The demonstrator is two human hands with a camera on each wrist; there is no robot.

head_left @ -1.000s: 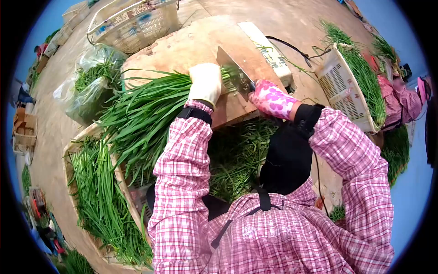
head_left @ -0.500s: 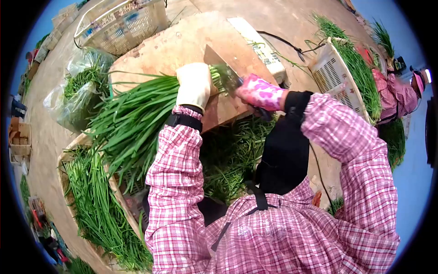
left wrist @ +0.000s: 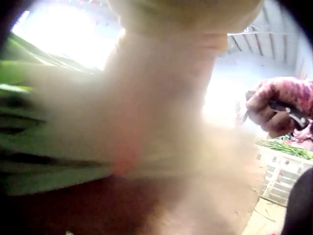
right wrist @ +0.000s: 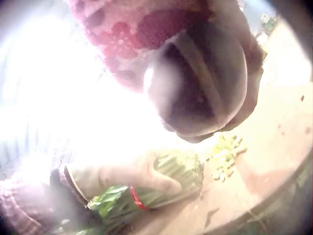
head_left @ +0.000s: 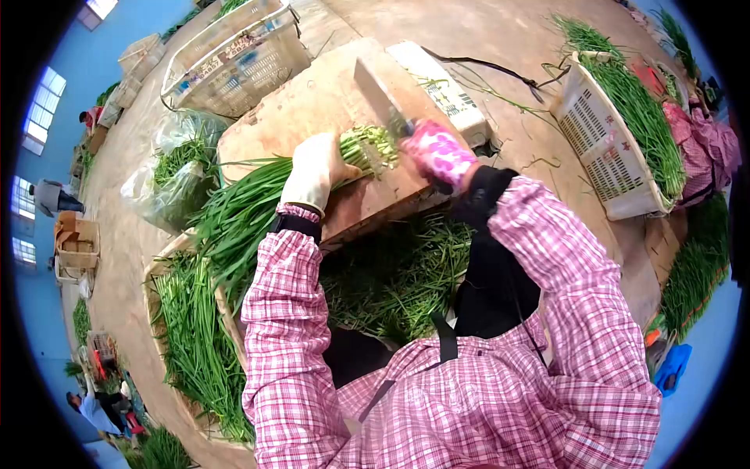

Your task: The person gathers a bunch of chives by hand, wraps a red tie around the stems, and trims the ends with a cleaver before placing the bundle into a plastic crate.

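My left hand [head_left: 312, 172], in a cream glove, grips a bundle of long green stalks [head_left: 254, 195] near its pale cut end, on a wooden board [head_left: 289, 94]. The right wrist view shows a red band [right wrist: 137, 198] round the bundle beside the left hand [right wrist: 146, 176]. My right hand [head_left: 439, 154], in a pink flowered glove, holds the handle of a cleaver [head_left: 378, 92], its blade raised beside the stalk ends. Short cut pieces [right wrist: 226, 156] lie on the board. The left wrist view is blurred but shows the right hand [left wrist: 279, 105] curled round the dark handle.
A white crate [head_left: 234, 66] stands behind the board, beside a clear bag of greens [head_left: 178, 176]. Another crate of stalks [head_left: 613, 148] is at right, near a person in pink. Stalks fill a crate at lower left [head_left: 195, 344]. Trimmings [head_left: 398, 273] lie below the board.
The cleaver has come away from the stalk ends, exposing them and loose cut pieces. My left hand has shifted down and left along with the bundle. The head view has also shifted.
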